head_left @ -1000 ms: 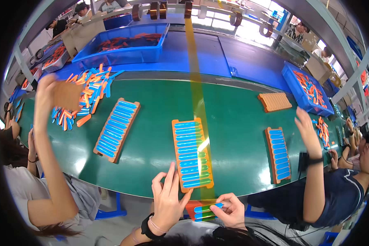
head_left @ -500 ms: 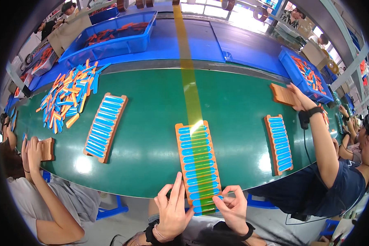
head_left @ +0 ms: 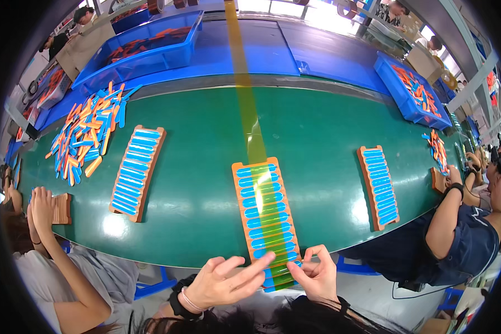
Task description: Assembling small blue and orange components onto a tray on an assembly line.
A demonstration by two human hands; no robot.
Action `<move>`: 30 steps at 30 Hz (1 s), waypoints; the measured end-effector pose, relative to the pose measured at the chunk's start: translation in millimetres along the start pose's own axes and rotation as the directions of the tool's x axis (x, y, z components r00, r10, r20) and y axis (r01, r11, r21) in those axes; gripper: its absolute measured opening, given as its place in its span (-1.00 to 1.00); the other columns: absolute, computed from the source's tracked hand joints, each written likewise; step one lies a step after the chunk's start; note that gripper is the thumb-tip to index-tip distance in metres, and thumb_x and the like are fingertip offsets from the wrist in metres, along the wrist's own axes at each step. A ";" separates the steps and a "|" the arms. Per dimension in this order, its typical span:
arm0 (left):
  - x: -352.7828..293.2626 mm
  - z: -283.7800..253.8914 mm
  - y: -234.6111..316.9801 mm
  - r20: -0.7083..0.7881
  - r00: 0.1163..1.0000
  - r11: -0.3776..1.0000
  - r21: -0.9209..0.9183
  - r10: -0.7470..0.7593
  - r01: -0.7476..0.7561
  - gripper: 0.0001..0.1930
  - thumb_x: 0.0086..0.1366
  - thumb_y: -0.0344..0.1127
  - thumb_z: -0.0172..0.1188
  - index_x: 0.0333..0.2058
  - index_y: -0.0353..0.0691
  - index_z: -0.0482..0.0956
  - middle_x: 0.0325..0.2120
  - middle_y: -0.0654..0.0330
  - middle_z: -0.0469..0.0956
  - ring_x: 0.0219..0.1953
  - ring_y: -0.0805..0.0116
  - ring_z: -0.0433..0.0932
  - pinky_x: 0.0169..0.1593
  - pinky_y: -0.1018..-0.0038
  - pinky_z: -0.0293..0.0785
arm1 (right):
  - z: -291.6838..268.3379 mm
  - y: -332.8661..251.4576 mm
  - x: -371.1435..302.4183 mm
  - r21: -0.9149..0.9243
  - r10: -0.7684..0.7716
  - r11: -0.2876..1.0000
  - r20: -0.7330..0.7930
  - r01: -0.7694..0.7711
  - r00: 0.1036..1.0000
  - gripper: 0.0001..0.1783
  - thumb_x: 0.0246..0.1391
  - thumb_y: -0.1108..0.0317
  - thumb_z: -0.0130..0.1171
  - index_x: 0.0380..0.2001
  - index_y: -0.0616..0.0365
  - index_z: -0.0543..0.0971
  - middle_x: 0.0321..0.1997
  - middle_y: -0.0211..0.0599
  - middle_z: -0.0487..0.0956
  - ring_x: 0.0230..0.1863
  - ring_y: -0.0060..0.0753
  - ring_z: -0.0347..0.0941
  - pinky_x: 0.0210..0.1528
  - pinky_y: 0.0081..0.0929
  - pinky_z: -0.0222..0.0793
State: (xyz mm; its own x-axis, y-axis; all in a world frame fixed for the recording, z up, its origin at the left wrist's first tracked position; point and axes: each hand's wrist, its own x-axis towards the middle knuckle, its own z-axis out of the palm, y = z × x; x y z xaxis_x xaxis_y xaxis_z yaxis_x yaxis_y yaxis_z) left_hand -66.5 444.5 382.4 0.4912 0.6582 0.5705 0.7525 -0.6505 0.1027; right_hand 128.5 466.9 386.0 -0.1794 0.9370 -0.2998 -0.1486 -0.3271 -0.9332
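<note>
In front of me lies an orange-brown slotted tray (head_left: 239,209) with a row of blue flat, round-ended sticks (head_left: 250,213) across it. A strip of see-through yellow tape (head_left: 254,142) runs lengthwise over the sticks and on toward the far side of the table. My left hand (head_left: 222,283) reaches over the tray's near end, its fingers apart and a fingertip on the tape. At the near right corner my right hand (head_left: 319,281) is closed, thumb on top by the tape's edge and fingers bent at the tray's side. Its fingertips are partly hidden.
Filled trays stand on the green table (head_left: 197,167) at left (head_left: 136,172) and right (head_left: 378,188). A heap of orange and blue sticks (head_left: 89,131) lies far left. Blue bins (head_left: 139,61) (head_left: 412,92) hold more. Co-workers' hands (head_left: 42,209) (head_left: 453,178) grip trays at both sides.
My left hand has swung from the tray's left side to over the tape. My right hand stays near the same corner. The right co-worker's tray has moved farther right and nearer.
</note>
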 end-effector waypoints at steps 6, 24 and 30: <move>6.9 -7.8 -11.3 0.183 0.975 0.991 -0.064 0.128 -0.118 -0.85 -0.01 -0.24 0.19 -0.50 0.04 0.37 -0.12 0.55 0.43 -0.39 0.56 0.22 -0.38 0.62 0.11 | -1.8 -2.8 0.0 -0.121 0.041 0.992 0.000 -0.041 0.999 -0.72 -0.03 0.58 0.05 -0.40 0.16 0.14 -0.58 -0.30 0.49 -0.52 -0.71 0.38 -0.60 -0.77 0.24; 27.6 -21.8 -4.3 0.258 0.918 0.953 -0.046 0.301 -0.300 -0.95 0.03 -0.35 -0.02 -0.46 -0.09 0.34 -0.26 0.31 0.46 -0.36 0.62 0.30 -0.33 0.62 0.23 | 19.9 -70.5 29.7 -0.615 -0.034 0.708 0.460 0.346 0.887 -0.75 0.01 0.43 -0.01 -0.39 0.26 0.13 -0.55 -0.10 0.45 -0.54 -0.19 0.50 -0.57 -0.40 0.36; 63.0 -26.4 -40.3 0.076 0.917 0.776 -0.508 -0.392 0.374 -0.81 -0.03 -0.49 0.07 -0.36 -0.25 0.44 -0.44 0.15 0.44 -0.34 0.27 0.42 -0.27 0.43 0.36 | 27.6 -69.1 28.6 -0.687 -0.089 0.569 0.495 0.453 0.864 -0.77 -0.04 0.49 -0.03 -0.42 0.23 0.13 -0.63 -0.14 0.45 -0.60 -0.15 0.45 -0.63 -0.35 0.32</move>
State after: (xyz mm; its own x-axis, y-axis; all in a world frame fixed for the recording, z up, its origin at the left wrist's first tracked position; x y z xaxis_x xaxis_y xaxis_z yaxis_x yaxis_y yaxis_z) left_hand -77.4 502.2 435.7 0.1885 0.8873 0.4209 0.5447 -0.4511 0.7070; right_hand 106.7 512.9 447.4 -0.6235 0.7780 -0.0776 0.5023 0.3225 -0.8023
